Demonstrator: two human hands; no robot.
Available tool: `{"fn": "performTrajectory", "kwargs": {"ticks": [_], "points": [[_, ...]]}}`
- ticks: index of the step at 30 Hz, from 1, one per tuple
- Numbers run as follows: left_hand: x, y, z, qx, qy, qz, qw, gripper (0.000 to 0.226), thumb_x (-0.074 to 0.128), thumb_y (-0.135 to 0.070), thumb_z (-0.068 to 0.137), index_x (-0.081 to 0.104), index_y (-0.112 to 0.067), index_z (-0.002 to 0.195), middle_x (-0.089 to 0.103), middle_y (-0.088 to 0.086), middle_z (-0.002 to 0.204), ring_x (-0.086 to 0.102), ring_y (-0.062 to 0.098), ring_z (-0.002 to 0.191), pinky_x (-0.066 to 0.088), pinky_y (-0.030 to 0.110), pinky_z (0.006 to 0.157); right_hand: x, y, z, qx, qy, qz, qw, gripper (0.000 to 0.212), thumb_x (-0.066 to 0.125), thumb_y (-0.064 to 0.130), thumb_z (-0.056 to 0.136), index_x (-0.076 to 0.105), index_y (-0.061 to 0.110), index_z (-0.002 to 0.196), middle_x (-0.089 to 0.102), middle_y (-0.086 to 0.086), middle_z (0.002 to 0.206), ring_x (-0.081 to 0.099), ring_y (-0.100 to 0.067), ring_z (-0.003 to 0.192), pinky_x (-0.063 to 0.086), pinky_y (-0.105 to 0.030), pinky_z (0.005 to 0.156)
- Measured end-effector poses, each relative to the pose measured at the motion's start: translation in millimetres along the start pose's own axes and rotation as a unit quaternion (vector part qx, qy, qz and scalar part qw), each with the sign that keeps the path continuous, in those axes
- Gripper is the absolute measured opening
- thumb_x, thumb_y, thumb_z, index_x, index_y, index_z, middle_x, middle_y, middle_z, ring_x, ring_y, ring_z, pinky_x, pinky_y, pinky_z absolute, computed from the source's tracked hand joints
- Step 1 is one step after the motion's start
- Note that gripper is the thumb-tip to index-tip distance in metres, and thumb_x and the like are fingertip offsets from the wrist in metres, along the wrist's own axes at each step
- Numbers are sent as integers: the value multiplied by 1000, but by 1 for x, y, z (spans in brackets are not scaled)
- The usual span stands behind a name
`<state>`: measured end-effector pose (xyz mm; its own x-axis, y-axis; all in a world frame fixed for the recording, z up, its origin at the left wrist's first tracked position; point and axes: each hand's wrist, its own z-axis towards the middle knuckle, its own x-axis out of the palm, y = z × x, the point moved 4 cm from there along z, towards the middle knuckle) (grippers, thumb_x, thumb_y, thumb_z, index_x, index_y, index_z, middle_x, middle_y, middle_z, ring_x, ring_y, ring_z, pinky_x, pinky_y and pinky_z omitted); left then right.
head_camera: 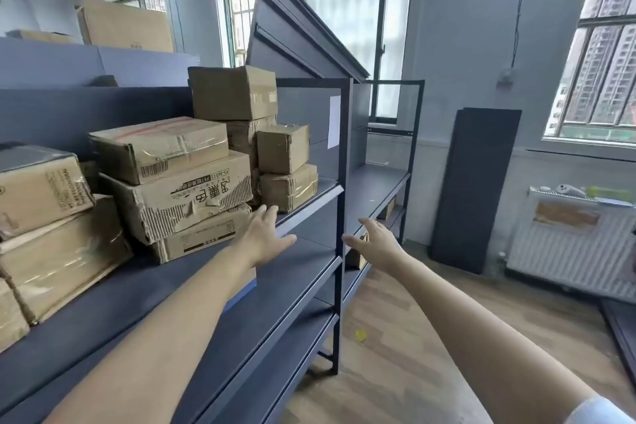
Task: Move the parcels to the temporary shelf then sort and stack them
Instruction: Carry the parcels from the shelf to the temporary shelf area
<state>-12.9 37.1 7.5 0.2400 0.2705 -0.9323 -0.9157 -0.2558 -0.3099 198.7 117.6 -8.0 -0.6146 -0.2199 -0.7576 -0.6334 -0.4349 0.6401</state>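
Parcels (179,179) are sitting stacked on the shelf (303,196) at centre left; one box is reading "VS-36012" upside down. Left hand (265,237) and right hand (375,243) are reaching forward mid-frame, fingers spread, holding nothing.

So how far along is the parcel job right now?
Done: many parcels already sit on the shelf in stacks, like the three-box stack and the small pair beside it. In hand: nothing; the left hand and right hand both reach forward, open. Left: whether more parcels remain elsewhere can't be seen; the stacks look uneven, so tidying probably remains.
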Motion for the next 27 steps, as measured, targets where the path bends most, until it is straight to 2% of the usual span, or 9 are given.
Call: {"fn": "performTrajectory", "kwargs": {"ticks": [7,11,14,17,20,23,27], "points": [[10,15,94,-77,-57,-122,988,90,54,-49,86,0,-16,150,-6,13,158,-1,30,145,8,49,116,-2,-4,110,-20,-15,14,1000,72,52,47,93,25,12,149,28,-9,154,28,-24,141,26,-37,111],[23,21,141,-95,-47,-143,984,90,55,-43,89,-8,-19,149,-21,13,155,-10,35,143,5,48,116,12,6,179,-25,-3,31,999,73,53,48,92,25,12,149,29,-9,154,29,-25,140,28,-36,110],[38,26,166,-120,-41,-153,980,93,55,-43,90,-13,-19,149,-27,12,153,-6,40,142,8,46,114,30,9,222,-34,23,24,999,75,58,48,89,27,12,147,30,-12,152,30,-27,139,29,-41,111],[49,38,185,-158,-69,-194,966,98,59,-42,87,-13,-18,148,-24,10,154,0,40,142,14,44,113,41,7,259,-57,47,57,996,81,67,43,84,26,11,146,31,-9,152,32,-25,137,29,-38,110],[55,45,197,-196,-97,-218,951,100,61,-41,86,-12,-17,149,-16,16,155,3,38,142,11,41,114,41,1,300,-63,71,157,983,102,76,38,77,10,15,151,19,-5,158,24,-23,142,25,-36,112],[61,48,207,-220,-116,-229,941,104,65,-43,83,-10,-16,149,-2,19,152,8,36,140,12,38,113,38,-3,345,-54,94,241,964,105,76,33,77,5,17,152,11,-6,160,17,-23,145,22,-38,114],[63,44,218,-250,-157,-278,914,110,71,-43,77,-8,-18,149,1,15,152,8,33,140,14,41,113,45,6,391,-78,165,259,948,116,81,30,70,0,16,152,5,-4,160,12,-24,146,23,-39,115]]}}
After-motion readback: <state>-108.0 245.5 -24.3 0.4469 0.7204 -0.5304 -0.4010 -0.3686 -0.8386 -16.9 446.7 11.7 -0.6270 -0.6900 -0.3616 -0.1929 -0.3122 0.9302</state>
